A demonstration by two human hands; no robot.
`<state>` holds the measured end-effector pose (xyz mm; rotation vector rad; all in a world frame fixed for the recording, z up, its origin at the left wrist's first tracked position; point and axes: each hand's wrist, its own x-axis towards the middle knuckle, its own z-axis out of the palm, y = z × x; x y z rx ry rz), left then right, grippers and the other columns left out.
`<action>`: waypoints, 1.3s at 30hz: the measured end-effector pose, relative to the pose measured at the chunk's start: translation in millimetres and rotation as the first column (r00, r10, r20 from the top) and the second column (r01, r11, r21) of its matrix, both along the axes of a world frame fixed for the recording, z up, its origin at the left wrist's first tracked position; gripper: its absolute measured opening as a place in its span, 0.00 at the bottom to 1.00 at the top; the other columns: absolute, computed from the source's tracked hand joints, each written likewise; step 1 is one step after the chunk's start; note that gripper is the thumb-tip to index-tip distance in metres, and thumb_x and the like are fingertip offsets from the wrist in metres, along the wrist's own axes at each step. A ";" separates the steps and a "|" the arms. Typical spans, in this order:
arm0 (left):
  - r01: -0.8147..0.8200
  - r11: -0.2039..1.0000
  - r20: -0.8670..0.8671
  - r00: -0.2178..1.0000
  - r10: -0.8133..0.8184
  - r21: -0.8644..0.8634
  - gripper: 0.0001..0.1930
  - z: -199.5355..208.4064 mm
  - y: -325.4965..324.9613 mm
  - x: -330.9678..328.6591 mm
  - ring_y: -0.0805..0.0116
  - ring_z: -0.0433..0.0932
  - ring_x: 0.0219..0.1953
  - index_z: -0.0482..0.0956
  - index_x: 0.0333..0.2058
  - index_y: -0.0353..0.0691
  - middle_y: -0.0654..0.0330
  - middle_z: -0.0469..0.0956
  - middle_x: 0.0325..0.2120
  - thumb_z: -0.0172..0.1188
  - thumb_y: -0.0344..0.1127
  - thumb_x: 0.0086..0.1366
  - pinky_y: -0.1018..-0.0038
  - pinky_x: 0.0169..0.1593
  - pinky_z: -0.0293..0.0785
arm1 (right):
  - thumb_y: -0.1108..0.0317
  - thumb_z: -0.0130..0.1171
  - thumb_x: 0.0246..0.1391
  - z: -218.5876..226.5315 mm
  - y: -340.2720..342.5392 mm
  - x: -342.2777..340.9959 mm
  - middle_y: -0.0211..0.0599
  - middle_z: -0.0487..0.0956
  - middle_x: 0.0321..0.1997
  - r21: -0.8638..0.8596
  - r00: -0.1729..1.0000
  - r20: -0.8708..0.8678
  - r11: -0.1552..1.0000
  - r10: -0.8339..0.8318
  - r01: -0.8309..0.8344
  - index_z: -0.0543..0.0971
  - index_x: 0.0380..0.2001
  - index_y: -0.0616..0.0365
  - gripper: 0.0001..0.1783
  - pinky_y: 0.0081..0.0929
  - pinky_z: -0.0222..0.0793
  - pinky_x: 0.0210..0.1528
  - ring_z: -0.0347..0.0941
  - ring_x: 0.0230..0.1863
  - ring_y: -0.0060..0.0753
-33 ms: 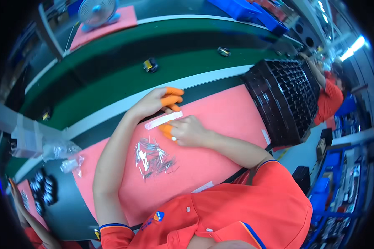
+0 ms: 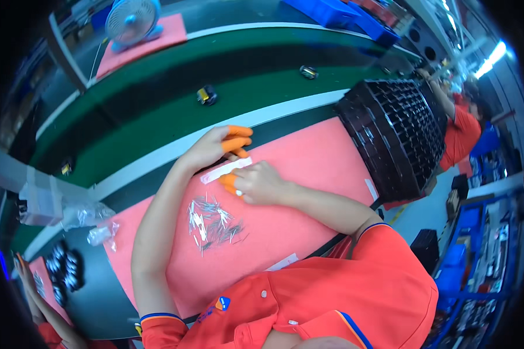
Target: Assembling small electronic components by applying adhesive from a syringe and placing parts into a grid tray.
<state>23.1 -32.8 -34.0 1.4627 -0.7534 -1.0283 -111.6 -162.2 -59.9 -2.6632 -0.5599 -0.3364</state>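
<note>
Over the far part of a pink mat [image 2: 308, 168], my left hand [image 2: 212, 145] reaches right, with orange finger covers on several fingers. Its outer fingers stretch out, while the lower finger and thumb bend together at a pale strip [image 2: 215, 173]. Whatever they hold is too small to make out. My right hand [image 2: 262, 184] is curled beside the strip's near edge, orange-covered fingertips pressed together; anything between them is hidden. Just nearer to me, a loose heap of thin metal pins [image 2: 215, 224] lies on the mat, with some small white pieces among them.
Beyond the mat runs a green conveyor belt [image 2: 157, 131] carrying small dark parts, one of them with yellow [image 2: 206, 95]. Stacked black trays [image 2: 384, 139] stand at the right. Left are a clear plastic bag [image 2: 102, 234] and round dark parts [image 2: 63, 264]. Co-workers sit at both sides.
The whole view has shifted slightly. Both hands stay in nearly the same places by the pale strip, and the pin heap looks unchanged.
</note>
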 end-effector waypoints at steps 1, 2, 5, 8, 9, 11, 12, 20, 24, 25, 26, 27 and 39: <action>-0.013 1.000 0.050 0.999 0.012 0.008 0.19 0.9 0.3 -3.5 0.69 0.79 0.41 0.69 0.55 0.32 0.52 0.75 0.47 0.51 0.35 0.69 0.77 0.45 0.76 | 0.65 0.58 0.49 2.2 3.8 0.2 0.38 0.79 0.28 -0.048 0.996 -0.076 0.998 0.035 -0.038 0.79 0.31 0.50 0.05 0.41 0.72 0.28 0.77 0.29 0.45; -0.046 0.999 0.102 0.994 0.044 0.014 0.19 3.8 1.3 -7.8 0.69 0.78 0.43 0.68 0.55 0.32 0.53 0.75 0.48 0.50 0.33 0.68 0.76 0.46 0.75 | 0.65 0.58 0.49 6.8 4.0 0.6 0.38 0.79 0.28 -0.043 0.999 -0.045 0.999 0.021 -0.023 0.79 0.31 0.50 0.05 0.41 0.72 0.28 0.77 0.29 0.45; -0.146 0.988 0.144 0.978 0.153 -0.058 0.17 12.4 14.9 -29.4 0.68 0.77 0.46 0.71 0.54 0.31 0.54 0.76 0.47 0.52 0.31 0.67 0.75 0.50 0.73 | 0.66 0.57 0.48 11.8 7.9 3.6 0.39 0.79 0.27 0.072 0.996 0.032 0.994 0.079 -0.081 0.77 0.26 0.53 0.04 0.43 0.72 0.28 0.77 0.28 0.45; -0.171 0.981 0.259 0.947 0.190 -0.095 0.15 24.3 42.1 -42.9 0.68 0.76 0.48 0.75 0.50 0.32 0.55 0.77 0.45 0.53 0.31 0.67 0.73 0.53 0.71 | 0.64 0.57 0.49 20.3 6.7 7.9 0.43 0.79 0.27 0.056 0.997 -0.061 0.997 0.051 -0.047 0.78 0.28 0.56 0.08 0.46 0.72 0.31 0.78 0.31 0.47; -0.202 0.969 0.198 0.953 0.228 -0.144 0.16 18.2 51.4 -44.9 0.69 0.76 0.47 0.75 0.50 0.32 0.56 0.77 0.45 0.54 0.32 0.66 0.72 0.53 0.71 | 0.64 0.57 0.49 19.4 6.8 12.1 0.45 0.79 0.28 0.079 0.990 -0.132 0.996 0.044 -0.034 0.78 0.29 0.57 0.08 0.46 0.72 0.32 0.78 0.31 0.48; -0.269 0.941 0.101 0.950 0.294 -0.203 0.16 2.5 66.8 -44.6 0.69 0.76 0.47 0.75 0.50 0.32 0.56 0.78 0.45 0.54 0.32 0.66 0.72 0.53 0.71 | 0.64 0.57 0.50 25.8 10.9 27.2 0.50 0.80 0.30 0.098 0.953 -0.294 0.994 0.074 -0.047 0.79 0.31 0.58 0.10 0.46 0.72 0.34 0.77 0.33 0.51; -0.293 0.931 0.061 0.948 0.313 -0.219 0.16 -2.8 67.9 -43.1 0.69 0.76 0.47 0.75 0.50 0.32 0.56 0.78 0.44 0.54 0.32 0.65 0.72 0.53 0.71 | 0.63 0.57 0.51 37.5 11.6 35.7 0.52 0.80 0.31 0.087 0.919 -0.383 0.994 0.091 -0.062 0.80 0.32 0.59 0.11 0.46 0.72 0.35 0.77 0.33 0.52; -0.146 0.909 0.350 0.890 0.293 -0.390 0.21 -18.0 73.2 -47.8 0.63 0.76 0.48 0.74 0.51 0.32 0.51 0.76 0.47 0.59 0.38 0.61 0.71 0.51 0.72 | 0.69 0.54 0.52 39.4 43.5 55.8 0.36 0.80 0.27 0.527 0.552 -0.677 0.844 0.487 -0.098 0.80 0.29 0.64 0.09 0.23 0.69 0.31 0.75 0.29 0.26; -0.178 0.905 0.430 0.833 0.348 -0.387 0.21 -23.7 69.8 -48.3 0.56 0.79 0.44 0.76 0.47 0.33 0.49 0.78 0.41 0.62 0.37 0.57 0.67 0.47 0.74 | 0.72 0.48 0.55 44.7 41.8 61.0 0.37 0.79 0.23 0.540 0.448 -0.739 0.840 0.503 -0.052 0.78 0.27 0.64 0.10 0.21 0.68 0.23 0.74 0.22 0.25; -0.198 0.903 0.422 0.831 0.361 -0.382 0.21 -24.2 69.1 -47.4 0.56 0.79 0.44 0.76 0.47 0.33 0.49 0.78 0.41 0.62 0.37 0.57 0.67 0.47 0.74 | 0.72 0.47 0.56 43.6 40.2 61.5 0.36 0.78 0.22 0.473 0.403 -0.809 0.881 0.427 0.016 0.77 0.26 0.63 0.10 0.20 0.66 0.19 0.72 0.18 0.23; -0.196 0.905 0.377 0.860 0.344 -0.378 0.21 -24.3 68.0 -48.1 0.54 0.79 0.43 0.76 0.47 0.33 0.48 0.78 0.40 0.62 0.38 0.57 0.67 0.46 0.74 | 0.72 0.47 0.56 40.7 38.0 60.8 0.36 0.78 0.22 0.475 0.389 -0.812 0.880 0.436 0.005 0.77 0.26 0.63 0.10 0.20 0.66 0.19 0.72 0.18 0.23; -0.194 0.906 0.331 0.885 0.327 -0.376 0.21 -23.7 66.8 -49.5 0.53 0.79 0.42 0.76 0.47 0.34 0.48 0.78 0.40 0.62 0.38 0.56 0.66 0.45 0.75 | 0.72 0.46 0.56 37.7 35.4 59.3 0.36 0.77 0.21 0.500 0.396 -0.800 0.866 0.451 0.022 0.76 0.25 0.63 0.11 0.19 0.64 0.16 0.70 0.16 0.22; -0.173 0.898 0.354 0.876 0.327 -0.404 0.21 -22.6 62.5 -40.3 0.53 0.78 0.42 0.77 0.45 0.33 0.48 0.79 0.38 0.62 0.41 0.57 0.67 0.44 0.74 | 0.74 0.44 0.58 36.8 33.9 65.2 0.39 0.77 0.21 0.605 0.355 -0.769 0.784 0.532 0.135 0.75 0.26 0.65 0.11 0.18 0.65 0.14 0.73 0.16 0.25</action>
